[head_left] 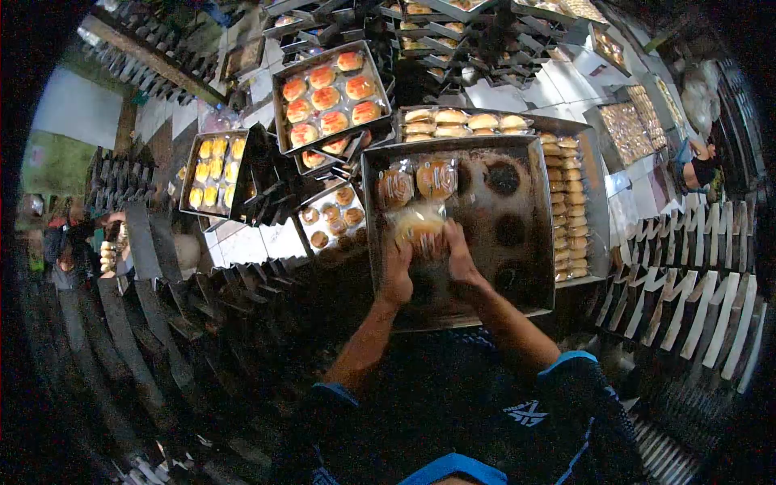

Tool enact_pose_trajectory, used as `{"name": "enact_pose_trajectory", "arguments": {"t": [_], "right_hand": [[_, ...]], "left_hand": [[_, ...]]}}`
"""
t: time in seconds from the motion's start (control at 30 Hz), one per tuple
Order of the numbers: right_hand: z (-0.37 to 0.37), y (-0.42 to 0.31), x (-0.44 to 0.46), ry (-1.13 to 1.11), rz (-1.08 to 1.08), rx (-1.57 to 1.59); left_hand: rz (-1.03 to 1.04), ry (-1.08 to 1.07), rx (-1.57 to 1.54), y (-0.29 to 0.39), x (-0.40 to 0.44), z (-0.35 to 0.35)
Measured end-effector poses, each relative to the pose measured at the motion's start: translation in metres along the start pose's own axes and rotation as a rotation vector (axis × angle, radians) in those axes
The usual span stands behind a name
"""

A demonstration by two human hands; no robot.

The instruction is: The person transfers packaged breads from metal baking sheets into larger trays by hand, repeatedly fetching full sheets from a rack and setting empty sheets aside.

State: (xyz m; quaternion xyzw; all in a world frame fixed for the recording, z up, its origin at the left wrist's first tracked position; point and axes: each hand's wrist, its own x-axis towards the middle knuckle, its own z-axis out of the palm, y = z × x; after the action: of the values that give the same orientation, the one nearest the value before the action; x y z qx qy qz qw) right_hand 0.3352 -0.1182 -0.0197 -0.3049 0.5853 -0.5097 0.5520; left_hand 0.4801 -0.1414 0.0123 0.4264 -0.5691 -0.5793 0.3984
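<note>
My left hand (397,268) and my right hand (461,257) press in from either side on plastic-wrapped buns (422,232), blurred by motion. How many buns are between my palms I cannot tell. Below is a dark metal baking tray (520,279) with round marks on its bottom. In its upper left part lie a swirl-topped wrapped bun (396,187) and another wrapped bun (436,179), just beyond my fingers.
Wrapped buns (567,206) line a larger tray on the right. Left are trays of red-topped buns (325,98), yellow-topped buns (216,168) and small brown buns (332,215). Stacked trays (679,299) stand around me. Other people (700,168) are at the far right and left.
</note>
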Motion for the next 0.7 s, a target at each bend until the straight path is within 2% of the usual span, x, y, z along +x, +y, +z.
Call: {"name": "enact_pose_trajectory", "arguments": {"t": [0.03, 0.1, 0.13, 0.17, 0.23, 0.3, 0.37, 0.4, 0.43, 0.5, 0.57, 0.6, 0.63, 0.67, 0.7], "right_hand": [[0.007, -0.03, 0.006, -0.034, -0.046, 0.135], [0.028, -0.091, 0.024, -0.014, -0.262, -0.105], [0.03, -0.095, 0.049, -0.117, -0.1, 0.034], [0.031, -0.095, 0.063, -0.069, -0.034, -0.029], [0.034, -0.097, 0.092, 0.016, 0.107, -0.147], [0.021, -0.069, 0.12, 0.129, 0.099, -0.363], [0.008, -0.079, 0.112, -0.1, -0.021, -0.104], [-0.003, -0.052, 0.125, -0.309, -0.196, -0.149], [0.0, -0.047, 0.124, -0.375, -0.242, -0.121], [0.012, -0.054, 0.114, -0.514, -0.328, -0.056], [0.033, -0.09, 0.097, -0.295, -0.015, 0.061], [0.042, -0.102, 0.093, -0.314, 0.144, 0.259], [0.049, -0.087, 0.101, -0.304, 0.138, 0.268], [0.054, -0.059, 0.116, -0.222, 0.112, 0.175], [0.054, -0.066, 0.11, -0.242, 0.055, 0.18]], "left_hand": [[-0.041, 0.035, -0.089, 0.01, 0.014, -0.004], [-0.199, 0.146, -0.38, 0.023, 0.047, -0.013], [-0.109, 0.085, -0.415, 0.009, 0.074, -0.02], [-0.014, 0.024, -0.449, -0.008, 0.099, -0.028], [0.048, -0.042, -0.387, -0.015, 0.121, -0.038], [-0.161, -0.074, -0.515, -0.04, 0.134, -0.044], [-0.132, -0.014, -0.38, -0.044, 0.141, -0.049], [-0.275, -0.089, -0.509, -0.024, 0.137, -0.049], [-0.42, -0.162, -0.636, -0.014, 0.135, -0.048], [-0.414, -0.162, -0.622, -0.028, 0.139, -0.05], [-0.28, -0.061, -0.599, -0.036, 0.142, -0.052], [-0.293, -0.097, -0.687, -0.001, 0.13, -0.047], [-0.267, -0.154, -0.809, -0.025, 0.133, -0.06], [-0.286, -0.094, -0.782, -0.028, 0.13, -0.063], [-0.298, -0.031, -0.758, -0.02, 0.125, -0.062]]}}
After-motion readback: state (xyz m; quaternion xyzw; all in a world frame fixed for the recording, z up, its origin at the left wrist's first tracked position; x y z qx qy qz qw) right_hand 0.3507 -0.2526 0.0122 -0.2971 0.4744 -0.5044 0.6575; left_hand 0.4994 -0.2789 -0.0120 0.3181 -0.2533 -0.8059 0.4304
